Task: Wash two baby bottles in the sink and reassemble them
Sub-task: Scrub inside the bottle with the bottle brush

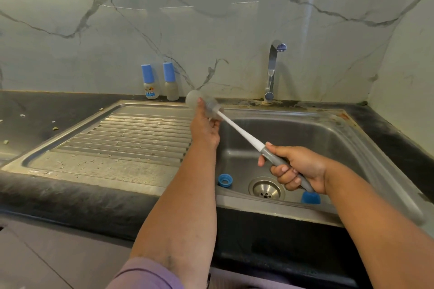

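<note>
Nearby, two capped bottles behind drainboard.

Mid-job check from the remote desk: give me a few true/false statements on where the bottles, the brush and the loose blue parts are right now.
1. The right hand grips the grey handle of the bottle brush. True.
2. The left hand holds a bottle with the brush head inside it. True.
3. Water is running from the tap. False: no stream shows.
4. Two capped bottles stand on the counter against the wall. True.
5. The blue ring lies on the ridged drainboard. False: it lies in the sink basin, left of the drain.
6. The blue cap is screwed on the held bottle. False: it sits in the basin.
</note>
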Action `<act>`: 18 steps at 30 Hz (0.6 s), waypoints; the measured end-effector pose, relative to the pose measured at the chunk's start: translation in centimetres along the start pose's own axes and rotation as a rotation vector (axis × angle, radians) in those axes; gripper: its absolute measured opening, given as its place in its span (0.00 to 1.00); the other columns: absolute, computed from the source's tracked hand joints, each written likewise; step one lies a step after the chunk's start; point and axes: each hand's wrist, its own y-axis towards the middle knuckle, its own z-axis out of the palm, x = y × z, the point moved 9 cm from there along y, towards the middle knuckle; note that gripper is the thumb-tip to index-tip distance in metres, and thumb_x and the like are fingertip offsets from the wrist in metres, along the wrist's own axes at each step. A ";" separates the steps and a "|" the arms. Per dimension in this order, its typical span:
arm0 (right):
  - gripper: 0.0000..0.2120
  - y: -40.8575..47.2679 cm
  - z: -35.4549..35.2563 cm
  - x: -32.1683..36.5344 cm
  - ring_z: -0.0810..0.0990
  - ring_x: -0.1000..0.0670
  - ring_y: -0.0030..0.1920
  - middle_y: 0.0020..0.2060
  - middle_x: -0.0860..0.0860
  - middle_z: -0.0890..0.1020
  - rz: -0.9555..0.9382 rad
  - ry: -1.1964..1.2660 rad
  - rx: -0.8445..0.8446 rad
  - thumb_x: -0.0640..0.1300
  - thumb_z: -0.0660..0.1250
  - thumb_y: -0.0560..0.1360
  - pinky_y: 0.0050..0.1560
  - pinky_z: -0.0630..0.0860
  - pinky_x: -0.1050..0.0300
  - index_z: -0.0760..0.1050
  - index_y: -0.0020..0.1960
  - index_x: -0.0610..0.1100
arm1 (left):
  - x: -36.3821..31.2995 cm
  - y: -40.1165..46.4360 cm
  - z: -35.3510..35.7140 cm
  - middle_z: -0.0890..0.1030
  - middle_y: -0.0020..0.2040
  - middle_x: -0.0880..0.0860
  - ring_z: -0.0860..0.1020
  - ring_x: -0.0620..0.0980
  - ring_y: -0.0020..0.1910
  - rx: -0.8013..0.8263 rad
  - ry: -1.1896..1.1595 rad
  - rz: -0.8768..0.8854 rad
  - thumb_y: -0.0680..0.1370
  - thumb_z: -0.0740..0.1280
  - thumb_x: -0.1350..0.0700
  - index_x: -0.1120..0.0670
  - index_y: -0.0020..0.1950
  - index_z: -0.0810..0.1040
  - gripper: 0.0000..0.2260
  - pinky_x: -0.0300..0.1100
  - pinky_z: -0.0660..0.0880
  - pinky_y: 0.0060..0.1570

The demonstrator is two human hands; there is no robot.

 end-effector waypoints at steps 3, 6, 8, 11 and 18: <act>0.21 0.2 0.1 0.2 0.57 0.58 0.21 0.27 0.52 0.61 -0.010 0.108 0.005 0.57 0.55 0.81 0.18 0.58 0.67 0.76 0.53 0.41 | 1.1 -0.8 2.0 0.78 0.56 0.62 0.81 0.56 0.48 0.117 -0.021 -0.103 0.78 0.68 0.51 0.60 0.61 0.72 0.17 0.45 0.82 0.48; 0.19 -0.1 0.2 -0.1 0.57 0.59 0.20 0.27 0.52 0.61 0.019 0.281 0.055 0.56 0.57 0.80 0.18 0.57 0.67 0.75 0.51 0.41 | 1.8 -1.3 2.5 0.78 0.55 0.62 0.81 0.56 0.50 0.141 0.012 -0.131 0.79 0.67 0.52 0.60 0.59 0.72 0.15 0.47 0.80 0.52; 0.17 -0.2 1.0 -0.5 0.58 0.59 0.20 0.26 0.53 0.61 0.073 0.331 0.081 0.56 0.57 0.80 0.18 0.57 0.68 0.74 0.48 0.41 | 1.3 -0.8 1.4 0.79 0.55 0.60 0.80 0.56 0.52 0.097 0.093 -0.067 0.79 0.67 0.53 0.58 0.57 0.73 0.12 0.46 0.80 0.51; 0.18 0.1 0.7 -0.4 0.57 0.59 0.20 0.26 0.53 0.61 0.064 0.281 0.013 0.56 0.56 0.81 0.18 0.56 0.68 0.73 0.48 0.41 | 1.1 -0.4 1.2 0.79 0.54 0.57 0.79 0.55 0.54 0.080 0.185 -0.041 0.79 0.67 0.54 0.57 0.59 0.73 0.11 0.45 0.78 0.52; 0.20 0.1 -0.4 -0.4 0.59 0.57 0.22 0.27 0.52 0.65 0.043 -0.026 -0.181 0.58 0.55 0.82 0.21 0.58 0.66 0.74 0.51 0.42 | 1.6 0.1 0.6 0.78 0.53 0.55 0.78 0.52 0.53 -0.015 0.364 0.049 0.78 0.68 0.52 0.58 0.64 0.71 0.18 0.47 0.78 0.56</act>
